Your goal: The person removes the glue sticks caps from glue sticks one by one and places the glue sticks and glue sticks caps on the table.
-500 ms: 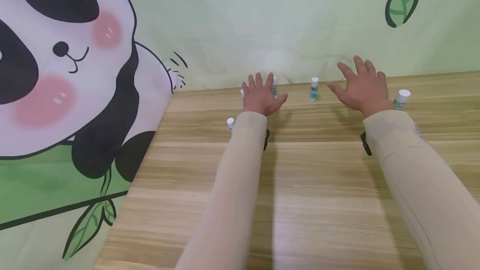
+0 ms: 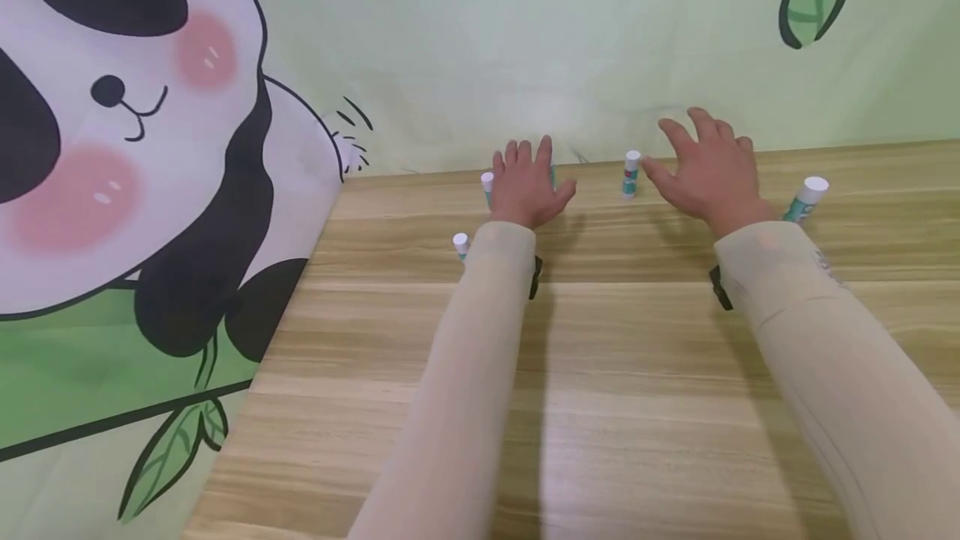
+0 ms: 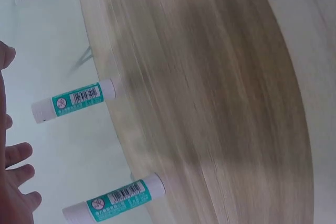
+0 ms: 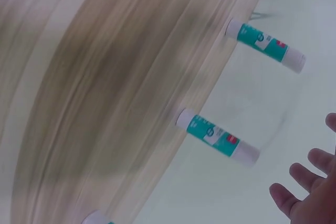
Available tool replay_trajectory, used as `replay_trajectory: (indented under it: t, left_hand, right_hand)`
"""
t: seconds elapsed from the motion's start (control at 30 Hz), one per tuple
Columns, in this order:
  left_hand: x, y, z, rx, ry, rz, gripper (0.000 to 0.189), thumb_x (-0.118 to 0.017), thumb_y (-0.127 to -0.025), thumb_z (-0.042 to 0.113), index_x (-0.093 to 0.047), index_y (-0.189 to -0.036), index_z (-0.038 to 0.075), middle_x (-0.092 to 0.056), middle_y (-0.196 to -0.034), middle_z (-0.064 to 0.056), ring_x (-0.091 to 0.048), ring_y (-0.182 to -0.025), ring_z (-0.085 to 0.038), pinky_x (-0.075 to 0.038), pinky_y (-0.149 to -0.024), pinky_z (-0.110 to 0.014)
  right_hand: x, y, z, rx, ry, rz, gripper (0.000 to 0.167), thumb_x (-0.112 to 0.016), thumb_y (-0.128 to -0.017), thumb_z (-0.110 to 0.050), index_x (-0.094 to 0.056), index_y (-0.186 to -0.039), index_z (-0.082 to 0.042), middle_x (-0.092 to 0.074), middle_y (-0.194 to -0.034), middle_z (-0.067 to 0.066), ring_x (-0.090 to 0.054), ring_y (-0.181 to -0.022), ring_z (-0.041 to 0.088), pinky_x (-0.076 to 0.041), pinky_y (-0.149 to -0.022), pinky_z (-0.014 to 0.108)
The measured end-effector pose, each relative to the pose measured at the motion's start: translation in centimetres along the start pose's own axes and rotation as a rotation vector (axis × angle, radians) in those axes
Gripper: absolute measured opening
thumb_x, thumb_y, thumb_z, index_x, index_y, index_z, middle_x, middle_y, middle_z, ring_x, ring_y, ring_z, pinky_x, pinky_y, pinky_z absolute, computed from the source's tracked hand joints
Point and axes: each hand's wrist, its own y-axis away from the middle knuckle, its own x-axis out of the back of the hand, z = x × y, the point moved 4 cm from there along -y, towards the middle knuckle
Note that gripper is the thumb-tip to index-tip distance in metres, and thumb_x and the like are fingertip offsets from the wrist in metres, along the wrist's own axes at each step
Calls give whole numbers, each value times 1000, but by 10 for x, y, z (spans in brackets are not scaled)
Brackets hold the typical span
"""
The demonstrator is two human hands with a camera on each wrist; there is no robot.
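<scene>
Several glue sticks with white caps and teal labels stand upright on the wooden table. My left hand (image 2: 527,183) hovers with fingers spread near the table's back edge. It partly covers one glue stick, with another glue stick (image 2: 487,182) just left of it and a third glue stick (image 2: 461,243) nearer by the sleeve. Fingers spread too, my right hand (image 2: 712,169) is in the air between a middle glue stick (image 2: 631,174) and a right-hand glue stick (image 2: 807,197). Both hands hold nothing. The wrist views show glue sticks (image 3: 77,99) (image 4: 214,135) beyond each hand's fingers.
The wooden table (image 2: 630,390) meets a pale green backdrop (image 2: 480,48) along its back edge. A large cartoon panda (image 2: 172,190) is printed on the backdrop at left. Dark bands show at both wrists.
My right hand has moved a little left, its thumb nearer the middle glue stick. My left hand has barely shifted. The head view has turned slightly.
</scene>
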Motion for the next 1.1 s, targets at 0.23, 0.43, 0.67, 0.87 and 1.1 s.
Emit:
replay_trajectory:
  t: [0.23,0.43,0.67,0.87,1.1]
  left_hand:
    - [14,-11,13,-47,-10,115,72,-37,-94,56,-23,-153,19,-39,-146,-6,-32,-136,-24,-33,-109,-40]
    - [28,-16,29,-97,-30,183,65,-41,-94,51,-31,-150,19,-44,-144,-3,-36,-133,-23,-36,-105,-39]
    - [23,-23,45,-132,-78,196,60,-38,-96,50,-35,-148,20,-47,-141,0,-39,-131,-20,-37,-104,-37]
    - [0,-21,54,-154,-46,128,58,-40,-97,48,-38,-147,20,-50,-138,1,-43,-127,-19,-38,-106,-38]
    - [-24,-22,60,-135,103,35,59,-47,-96,46,-40,-147,16,-52,-140,-4,-49,-127,-22,-40,-109,-35]
  right_hand:
    - [4,-12,-11,40,-38,53,68,-34,-98,-58,-29,-151,-15,-23,-155,24,-30,-135,52,-29,-103,70]
    - [5,-20,-20,104,-45,61,61,-47,-98,-41,-29,-151,-14,-29,-150,27,-38,-127,54,-36,-101,68]
    - [0,-26,-20,134,-136,22,59,-51,-97,-31,-31,-150,-12,-31,-149,29,-39,-126,55,-37,-102,66]
    - [-15,-23,-18,141,-196,-6,55,-51,-96,-26,-36,-147,-8,-35,-146,30,-45,-122,53,-40,-100,64]
    - [-32,-18,-18,140,-262,39,44,-49,-97,-21,-48,-137,-3,-41,-141,27,-53,-113,47,-47,-92,59]
